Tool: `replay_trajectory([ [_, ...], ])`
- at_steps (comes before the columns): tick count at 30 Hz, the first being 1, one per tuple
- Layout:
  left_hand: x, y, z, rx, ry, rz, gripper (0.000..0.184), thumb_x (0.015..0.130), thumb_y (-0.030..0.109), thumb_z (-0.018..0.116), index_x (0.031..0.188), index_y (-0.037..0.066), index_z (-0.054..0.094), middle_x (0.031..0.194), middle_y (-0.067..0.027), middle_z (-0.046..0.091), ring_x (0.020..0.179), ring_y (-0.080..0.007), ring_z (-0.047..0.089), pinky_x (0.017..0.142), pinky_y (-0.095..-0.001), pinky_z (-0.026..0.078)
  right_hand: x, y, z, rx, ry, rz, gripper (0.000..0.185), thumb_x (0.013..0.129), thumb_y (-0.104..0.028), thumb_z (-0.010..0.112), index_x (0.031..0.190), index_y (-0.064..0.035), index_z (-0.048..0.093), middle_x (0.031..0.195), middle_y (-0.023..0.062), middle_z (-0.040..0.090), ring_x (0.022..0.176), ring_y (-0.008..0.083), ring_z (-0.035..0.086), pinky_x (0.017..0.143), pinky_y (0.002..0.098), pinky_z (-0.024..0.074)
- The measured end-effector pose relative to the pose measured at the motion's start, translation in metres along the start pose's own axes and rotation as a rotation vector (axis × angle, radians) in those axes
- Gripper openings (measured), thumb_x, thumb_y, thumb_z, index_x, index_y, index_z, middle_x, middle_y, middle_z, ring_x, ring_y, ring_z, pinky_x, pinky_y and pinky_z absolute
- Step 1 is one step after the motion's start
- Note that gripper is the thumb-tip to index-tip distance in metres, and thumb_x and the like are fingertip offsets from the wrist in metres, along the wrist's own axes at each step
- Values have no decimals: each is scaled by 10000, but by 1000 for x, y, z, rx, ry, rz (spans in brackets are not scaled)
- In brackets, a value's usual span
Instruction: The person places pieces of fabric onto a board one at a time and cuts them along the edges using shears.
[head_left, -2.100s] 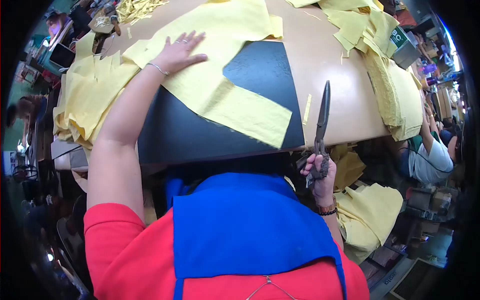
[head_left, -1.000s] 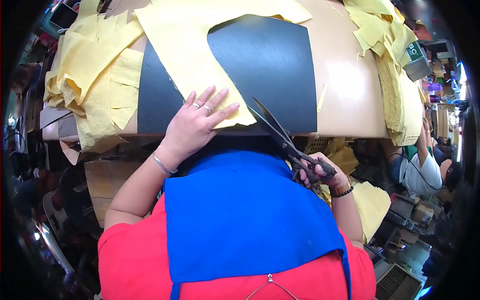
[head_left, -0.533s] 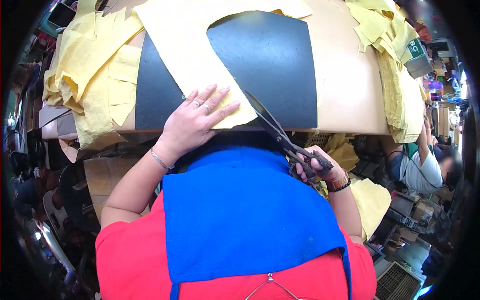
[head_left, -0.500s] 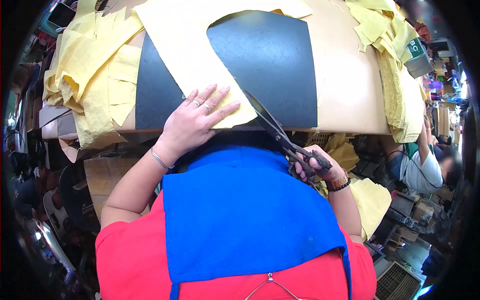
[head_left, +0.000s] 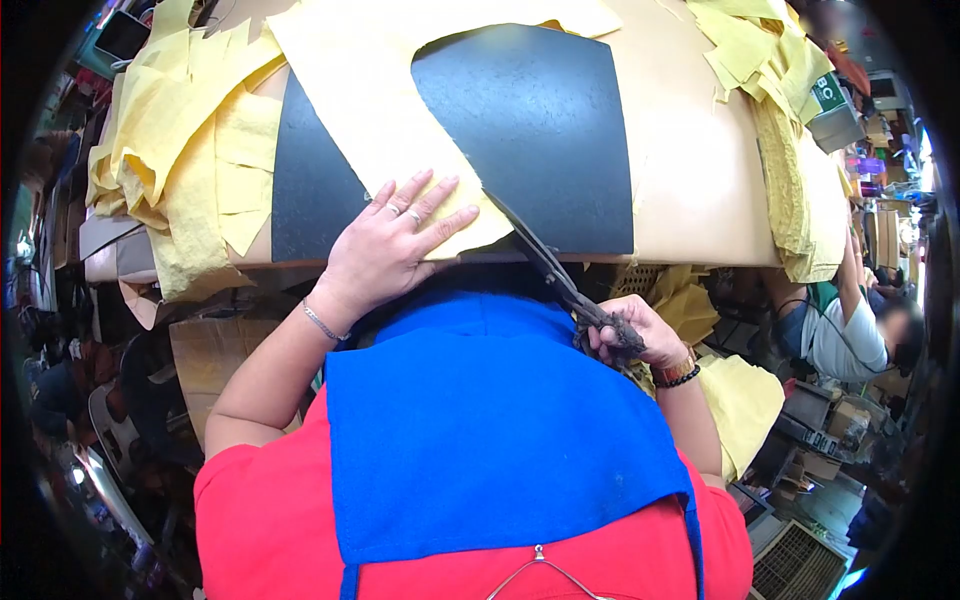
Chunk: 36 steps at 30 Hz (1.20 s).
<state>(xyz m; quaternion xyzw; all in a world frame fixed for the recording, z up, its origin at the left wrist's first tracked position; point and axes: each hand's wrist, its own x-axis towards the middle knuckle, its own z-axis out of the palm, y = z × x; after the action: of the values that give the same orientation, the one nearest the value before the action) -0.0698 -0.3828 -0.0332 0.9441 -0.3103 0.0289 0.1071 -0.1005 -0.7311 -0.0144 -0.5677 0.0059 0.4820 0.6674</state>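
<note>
A yellow sheet of cloth-like material (head_left: 370, 90) lies over a black mat (head_left: 540, 130) at the table's near edge. My left hand (head_left: 395, 230) rests flat on the sheet's near end, fingers stretched out and pressing it down. In my right hand (head_left: 635, 330) are large dark scissors (head_left: 545, 262), their handles wrapped in dark material. The blades point up and left, looking nearly closed, and their tips meet the sheet's right edge. Whether the material lies between the blades I cannot tell.
Yellow pieces (head_left: 190, 150) are heaped on the table's left. A thick yellow stack (head_left: 800, 190) hangs over the right edge, near a green-and-grey box (head_left: 835, 115). More yellow material (head_left: 740, 410) lies below right. Another person (head_left: 845, 330) sits at far right.
The scissor blades have closed together as my right hand's fingers squeezed the handles. My left hand has stayed in place on the sheet.
</note>
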Motion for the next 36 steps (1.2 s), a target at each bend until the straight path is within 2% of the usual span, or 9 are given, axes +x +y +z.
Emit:
replay_trajectory([
  [2, 0, 1, -6, -28, 2, 17, 669, 819, 577, 556, 1390, 252, 427, 1455, -111, 378, 1333, -339, 358, 1069, -503, 315, -3, 2, -1, -27, 24, 15, 242, 829, -258, 714, 780, -40, 622, 692, 14, 604, 587, 63, 555, 531, 198, 436],
  [5, -1, -10, -9, -155, 45, -31, 776, 807, 673, 501, 1414, 201, 398, 1477, -147, 331, 1359, -372, 303, 1073, -576, 246, -4, 3, -2, -50, 22, 46, 240, 827, -258, 714, 783, -42, 620, 695, 14, 608, 586, 57, 549, 520, 192, 425],
  [8, 7, -21, -5, 100, 66, -331, 785, 817, 651, 509, 1426, 175, 375, 1493, -176, 287, 1387, -372, 245, 1078, -608, 192, 1, 6, -4, -62, 27, 36, 234, 822, -249, 718, 790, -40, 618, 690, 10, 602, 595, 53, 543, 533, 193, 429],
  [9, 8, -23, -3, 89, 54, -396, 829, 803, 672, 508, 1436, 159, 352, 1509, -178, 248, 1408, -352, 198, 1071, -641, 152, 5, 1, 3, -49, 26, -23, 216, 808, -225, 725, 795, -38, 617, 689, 4, 597, 607, 53, 541, 555, 195, 439],
  [15, 9, -16, -3, 138, 2, -417, 900, 757, 733, 507, 1442, 174, 341, 1519, -160, 235, 1413, -341, 192, 1037, -690, 150, 17, -7, 12, 0, 41, -21, 183, 791, -180, 732, 788, -37, 617, 682, -10, 585, 610, 55, 540, 572, 197, 446],
  [24, 9, -11, -2, 136, 11, -454, 1019, 714, 763, 530, 1434, 73, 319, 1488, -253, 237, 1398, -393, 196, 1000, -720, 169, 8, -6, 7, -100, 42, 9, 131, 834, -154, 682, 789, -44, 626, 661, -20, 571, 582, 45, 519, 528, 207, 423],
  [29, 9, 0, -6, 108, -20, -430, 1044, 704, 776, 528, 1448, 82, 294, 1508, -228, 209, 1404, -378, 187, 1004, -719, 157, 22, -7, 14, -68, 45, -42, 149, 819, -163, 694, 813, -27, 634, 679, -13, 577, 597, 51, 531, 546, 204, 434],
  [36, 9, 1, -4, 133, -29, -442, 1058, 697, 781, 531, 1454, 85, 285, 1520, -212, 189, 1408, -370, 181, 1007, -719, 147, 9, -6, 10, -69, 76, 47, 151, 821, -164, 689, 813, -20, 645, 694, -1, 589, 613, 52, 542, 560, 205, 443],
])
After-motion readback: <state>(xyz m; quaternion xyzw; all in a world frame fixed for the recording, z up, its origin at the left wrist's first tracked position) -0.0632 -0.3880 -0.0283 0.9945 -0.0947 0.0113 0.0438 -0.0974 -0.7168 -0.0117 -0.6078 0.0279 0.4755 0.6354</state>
